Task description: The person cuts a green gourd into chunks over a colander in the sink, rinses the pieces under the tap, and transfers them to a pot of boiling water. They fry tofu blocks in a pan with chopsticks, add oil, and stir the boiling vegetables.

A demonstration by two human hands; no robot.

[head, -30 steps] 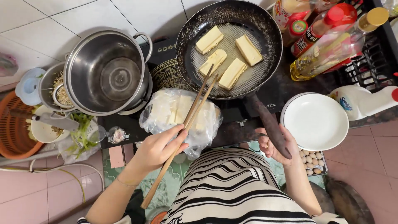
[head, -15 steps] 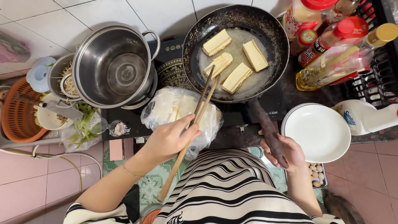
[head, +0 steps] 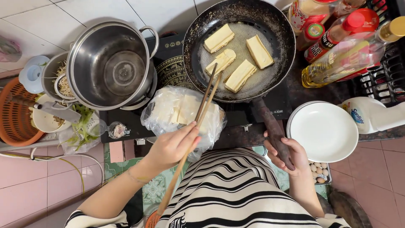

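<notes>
Wooden chopsticks (head: 198, 122), matt black pan (head: 239, 48), shiny steel pot (head: 110, 63), glossy white plate (head: 325, 131), crinkly clear plastic bag (head: 183, 112).

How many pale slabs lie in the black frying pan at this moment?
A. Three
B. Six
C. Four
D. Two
C. Four pale slabs lie in the black frying pan; the tips of the chopsticks in the left hand reach the slab nearest them, while the right hand holds the pan's handle.
</notes>
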